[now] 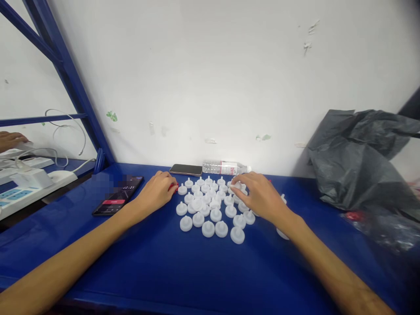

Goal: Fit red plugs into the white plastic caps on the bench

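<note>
Many white plastic caps, round with a short stem on top, are spread over the blue table; one plain example is the front cap [237,235]. My left hand [158,191] rests at the left edge of the group, its fingers curled around a small red piece [174,187] that is mostly hidden. At the back right of the group, my right hand [262,195] has thumb and fingertips closed about a white cap [235,186]. A few more caps lie partly behind my right wrist.
A phone [186,169] and a clear bottle [226,167] lie along the wall. Another phone [120,196] lies left. A grey plastic bag [364,153] and clear plastic wrapping [387,229] are at right. Far left, another person's hand [13,140] is above white power strips.
</note>
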Tool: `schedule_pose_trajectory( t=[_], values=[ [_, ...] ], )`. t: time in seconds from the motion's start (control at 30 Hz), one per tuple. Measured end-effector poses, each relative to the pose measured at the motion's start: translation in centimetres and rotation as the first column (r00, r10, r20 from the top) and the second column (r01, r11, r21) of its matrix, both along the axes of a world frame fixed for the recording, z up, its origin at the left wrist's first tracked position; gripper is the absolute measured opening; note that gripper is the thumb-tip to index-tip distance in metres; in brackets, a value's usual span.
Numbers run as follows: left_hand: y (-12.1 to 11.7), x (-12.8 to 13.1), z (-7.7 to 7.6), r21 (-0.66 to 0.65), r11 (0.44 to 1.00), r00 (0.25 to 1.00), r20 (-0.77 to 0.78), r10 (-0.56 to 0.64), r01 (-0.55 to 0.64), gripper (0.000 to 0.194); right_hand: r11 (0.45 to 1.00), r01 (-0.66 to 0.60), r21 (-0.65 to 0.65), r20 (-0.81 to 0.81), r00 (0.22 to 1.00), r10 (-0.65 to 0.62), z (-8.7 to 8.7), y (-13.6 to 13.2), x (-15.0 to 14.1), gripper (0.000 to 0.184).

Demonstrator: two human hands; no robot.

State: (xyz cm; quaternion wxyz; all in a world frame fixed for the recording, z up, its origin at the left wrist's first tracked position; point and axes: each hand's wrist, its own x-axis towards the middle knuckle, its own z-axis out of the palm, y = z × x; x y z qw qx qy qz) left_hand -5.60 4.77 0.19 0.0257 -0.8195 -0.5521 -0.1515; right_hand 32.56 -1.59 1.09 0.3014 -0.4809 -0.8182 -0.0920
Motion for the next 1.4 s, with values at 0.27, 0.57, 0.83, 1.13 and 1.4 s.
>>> schedule_pose_trajectory(
  t=[0.27, 0.57, 0.83, 1.13, 1.4],
  values=[
    [-1.2, 0.6, 1.0, -0.039, 0.999, 0.999, -0.039, -0.009, 0.008, 0.027, 1.000, -0.005, -0.002, 0.010, 1.000, 0.006, -0.1, -0.2, 0.0, 0.011],
    [-1.4, 0.9, 0.8, -0.065, 0.998, 0.999, -0.026, -0.022, 0.020, 0.026, 1.000, -0.022, 0.009, 0.033, 0.999, 0.022, -0.2, -0.4, -0.6, 0.010],
    [-2.1, 1.3, 1.8, -0.001, 1.000, 1.000, -0.008, 0.028, -0.028, 0.027, 0.998, -0.058, 0.002, 0.026, 0.998, 0.058, -0.5, -0.6, -0.9, 0.011],
    [-4.3, 2.6, -0.3, 0.508, 0.733, 0.763, 0.205, -0.614, 0.453, 0.018, 0.969, -0.205, 0.141, 0.026, 0.979, 0.204, -1.9, -1.0, -3.4, 0.016],
    [-6.1, 4.2, -1.3, 0.592, 0.570, 0.624, 0.140, -0.769, 0.570, 0.012, 0.973, -0.211, 0.090, 0.112, 0.973, 0.201, -1.6, -2.7, -5.9, 0.021]
  ],
)
